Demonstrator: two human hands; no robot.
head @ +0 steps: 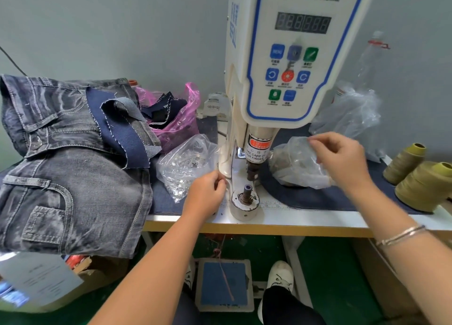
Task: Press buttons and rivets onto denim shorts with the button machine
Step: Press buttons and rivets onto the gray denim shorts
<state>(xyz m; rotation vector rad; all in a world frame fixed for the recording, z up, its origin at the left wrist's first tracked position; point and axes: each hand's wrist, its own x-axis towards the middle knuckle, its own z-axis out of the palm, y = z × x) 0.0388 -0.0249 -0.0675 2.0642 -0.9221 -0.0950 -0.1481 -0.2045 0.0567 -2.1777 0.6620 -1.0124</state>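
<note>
Head view: left hand [206, 192] fingertips curled, contents indiscernible.

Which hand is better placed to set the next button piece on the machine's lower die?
Probably the left hand: it sits right beside the lower die, fingers pinched together. The right hand is farther off, at the clear bag.

The button machine [288, 56] is cut off at the top edge, its display digits unreadable, the left hand [208, 192] curls over something too small to identify, and the clear bag [298, 166] blurs its contents beyond recognition.
</note>
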